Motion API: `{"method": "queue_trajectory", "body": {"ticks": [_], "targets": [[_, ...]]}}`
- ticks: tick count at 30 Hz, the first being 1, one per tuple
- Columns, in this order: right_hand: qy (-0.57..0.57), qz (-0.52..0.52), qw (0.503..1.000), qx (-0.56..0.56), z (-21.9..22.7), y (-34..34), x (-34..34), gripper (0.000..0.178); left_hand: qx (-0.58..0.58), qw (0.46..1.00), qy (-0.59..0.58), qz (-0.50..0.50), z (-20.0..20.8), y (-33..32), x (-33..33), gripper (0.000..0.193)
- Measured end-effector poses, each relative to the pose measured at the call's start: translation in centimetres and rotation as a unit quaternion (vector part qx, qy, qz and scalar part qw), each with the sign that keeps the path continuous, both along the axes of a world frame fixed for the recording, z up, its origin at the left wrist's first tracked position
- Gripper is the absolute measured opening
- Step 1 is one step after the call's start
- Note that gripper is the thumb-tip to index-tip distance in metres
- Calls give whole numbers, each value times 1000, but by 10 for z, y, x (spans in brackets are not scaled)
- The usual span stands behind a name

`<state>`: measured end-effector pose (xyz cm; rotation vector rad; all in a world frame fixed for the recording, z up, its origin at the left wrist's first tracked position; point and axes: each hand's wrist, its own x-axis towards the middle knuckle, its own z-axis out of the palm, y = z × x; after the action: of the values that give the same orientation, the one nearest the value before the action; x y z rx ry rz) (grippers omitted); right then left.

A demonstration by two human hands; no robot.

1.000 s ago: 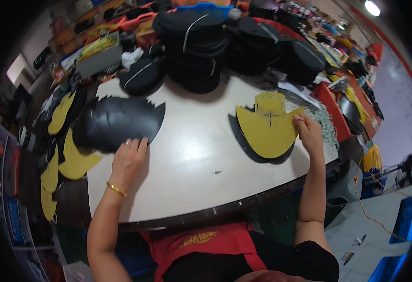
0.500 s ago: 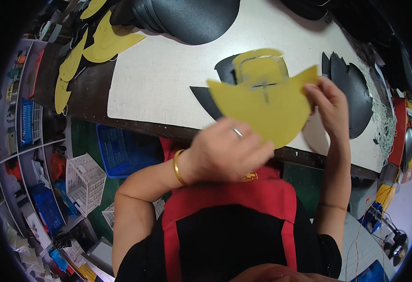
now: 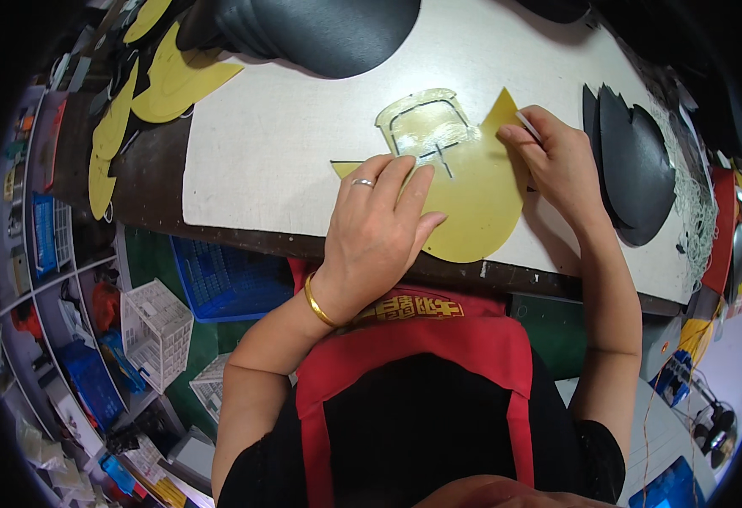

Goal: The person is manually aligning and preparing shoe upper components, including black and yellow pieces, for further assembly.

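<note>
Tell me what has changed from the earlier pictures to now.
The yellow template has come off the black pile on the right, leftward and nearer the person. The left hand left the black sheets and now presses on the template; a slim pale object now shows in the right hand. The black sheets stayed put.

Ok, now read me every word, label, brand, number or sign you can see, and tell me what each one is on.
Red apron: yellow printed characters on the front; I won't copy them out.
Yellow sheet: black drawn marks, one cross-shaped; no lettering I can make out.
Shelves at the left: anything printed there is too small to read.
</note>
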<state>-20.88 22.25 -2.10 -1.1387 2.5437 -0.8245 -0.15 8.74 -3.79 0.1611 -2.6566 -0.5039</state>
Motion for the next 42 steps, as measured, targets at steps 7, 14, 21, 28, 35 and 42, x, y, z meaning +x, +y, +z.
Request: {"method": "queue_trajectory", "body": {"ticks": [7,14,21,28,35,42], "targets": [[15,11,1000,-21,-8,-1,-2,31,-11,1000,-17,7,-2,5,0,49],[93,18,995,26,-4,1,3,32,-22,999,-35,21,0,9,1,48],[198,71,972,-106,37,-12,6,30,-62,994,-84,31,5,13,1,48],[23,240,968,-67,15,-65,19,33,-53,996,-64,23,-2,14,-3,48],[213,120,969,22,20,-27,4,27,-59,993,-93,44,-1,18,-1,47],[166,226,953,-112,14,-28,35,19,-69,992,-103,31,3,16,-1,47]]}}
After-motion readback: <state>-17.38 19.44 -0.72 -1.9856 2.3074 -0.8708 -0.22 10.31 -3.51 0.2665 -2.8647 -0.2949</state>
